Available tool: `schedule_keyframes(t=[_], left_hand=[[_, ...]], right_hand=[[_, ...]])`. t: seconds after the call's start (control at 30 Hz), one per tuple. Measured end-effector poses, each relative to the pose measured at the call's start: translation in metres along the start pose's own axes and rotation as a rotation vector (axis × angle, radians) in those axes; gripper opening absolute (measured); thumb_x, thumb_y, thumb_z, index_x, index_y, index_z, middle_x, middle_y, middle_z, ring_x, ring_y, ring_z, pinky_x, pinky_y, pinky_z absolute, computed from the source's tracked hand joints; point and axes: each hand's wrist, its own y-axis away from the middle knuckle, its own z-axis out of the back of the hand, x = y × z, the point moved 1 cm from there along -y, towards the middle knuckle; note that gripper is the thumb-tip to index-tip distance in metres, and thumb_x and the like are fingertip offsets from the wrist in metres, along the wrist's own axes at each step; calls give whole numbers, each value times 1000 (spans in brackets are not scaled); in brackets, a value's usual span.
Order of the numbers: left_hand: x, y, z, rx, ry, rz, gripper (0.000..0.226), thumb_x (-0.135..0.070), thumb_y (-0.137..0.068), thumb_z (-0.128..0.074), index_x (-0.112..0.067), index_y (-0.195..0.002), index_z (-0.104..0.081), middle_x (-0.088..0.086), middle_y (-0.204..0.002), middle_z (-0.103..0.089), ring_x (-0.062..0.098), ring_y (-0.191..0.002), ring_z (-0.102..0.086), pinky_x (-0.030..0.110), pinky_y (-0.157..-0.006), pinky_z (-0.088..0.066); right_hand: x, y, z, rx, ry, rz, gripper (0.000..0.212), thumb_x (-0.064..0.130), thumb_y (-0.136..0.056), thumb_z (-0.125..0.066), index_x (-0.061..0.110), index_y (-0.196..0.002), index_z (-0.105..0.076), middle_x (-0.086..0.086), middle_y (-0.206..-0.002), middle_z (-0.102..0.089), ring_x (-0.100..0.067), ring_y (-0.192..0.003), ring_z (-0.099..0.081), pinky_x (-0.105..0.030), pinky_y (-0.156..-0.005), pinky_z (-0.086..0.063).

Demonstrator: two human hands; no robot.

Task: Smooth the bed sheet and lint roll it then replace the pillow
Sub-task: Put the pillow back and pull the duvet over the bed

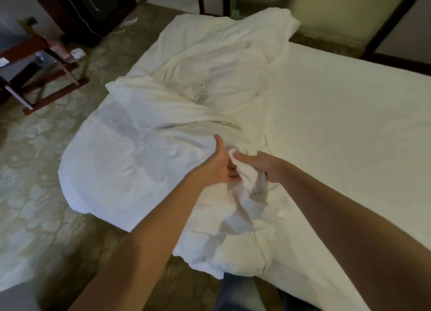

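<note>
Single head-worn view, forward and down, close over the bed (pixel 338 124).

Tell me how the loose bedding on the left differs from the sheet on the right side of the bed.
The loose bedding is crumpled and heaped; the sheet lies flat and smooth. The left hand and right hand grip the bedding, not the sheet. Both are white.

Both arms are bare and reach forward, converging toward the middle. We log the left forearm (pixel 163 217) and right forearm (pixel 326 205) as extended, wrists roughly straight. Left hand (pixel 219 165): thumb raised and straight, fingers curled round a bunched fold of sheet (pixel 242 194). Right hand (pixel 264 167): back facing up, fingers curled, gripping the same fold just beside the left hand.
</note>
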Motion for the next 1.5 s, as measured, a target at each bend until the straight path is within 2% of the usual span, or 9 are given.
schedule_keyframes(t=[0.1,0.27,0.47,0.77,0.93,1.1,1.27,1.4,1.5], left_hand=[[-15,-6,32,-481,32,-170,80,-80,-78,-35,-4,-78,-60,12,-72,-63,23,-65,-60,35,-63,-54],[-17,-48,72,-693,83,-63,120,-90,-18,-64,-16,-112,-50,4,-101,-58,28,-98,-54,45,-92,-42],[-4,-51,-47,-781,-109,-316,47,-28,-89,-59,1,-125,-49,10,-108,-61,26,-95,-57,30,-82,-47],[11,-44,-356,-373,-51,-853,50,-27,-87,-66,-2,-128,-52,6,-126,-58,22,-112,-57,29,-94,-48],[105,-16,-605,148,-436,-742,30,-27,-93,-58,-12,-68,-51,5,-71,-55,14,-59,-50,18,-52,-39],[253,-54,-688,584,-933,-186,72,-54,-90,-50,-12,-144,-31,10,-146,-40,27,-127,-46,34,-102,-41],[315,-93,-606,387,-1268,-262,111,-83,-59,-48,-20,-147,-26,3,-148,-37,26,-134,-38,37,-108,-34],[355,-105,-560,208,-760,88,125,-84,-40,-68,-18,-142,-37,4,-139,-49,25,-122,-51,42,-100,-44],[340,-109,-561,66,-657,-78,79,-57,-75,-68,-4,-131,-51,14,-129,-57,27,-114,-57,32,-95,-47]], right_hand=[[-22,5,2,-32,-88,86,52,30,-79,-76,0,-119,-60,-14,-113,-67,-26,-99,-64,-38,-94,-50],[-36,30,3,180,-34,81,48,36,-80,-74,12,-119,-59,-4,-112,-67,-21,-103,-64,-35,-90,-52],[-71,66,75,81,-88,96,61,47,-85,-63,3,-125,-56,-8,-112,-65,-20,-99,-63,-31,-83,-51],[-142,200,290,-143,-260,164,72,60,-77,-50,5,-124,-53,-9,-110,-66,-21,-92,-65,-36,-81,-53],[-239,324,439,-369,-553,231,40,51,-95,-39,15,-90,-57,6,-65,-70,-5,-60,-63,-18,-54,-51],[-372,367,499,-696,-441,33,38,36,-95,-53,6,-117,-59,-6,-101,-69,-22,-92,-60,-33,-77,-49],[-428,326,470,-709,-717,23,45,29,-93,-58,2,-129,-56,-9,-115,-65,-16,-88,-65,-27,-67,-53],[-401,317,465,-426,-845,38,52,53,-95,-38,12,-120,-59,-9,-106,-67,-21,-98,-64,-30,-81,-51],[-388,326,474,-351,-742,159,55,56,-92,-35,19,-128,-54,0,-92,-63,-14,-90,-59,-23,-76,-44]])
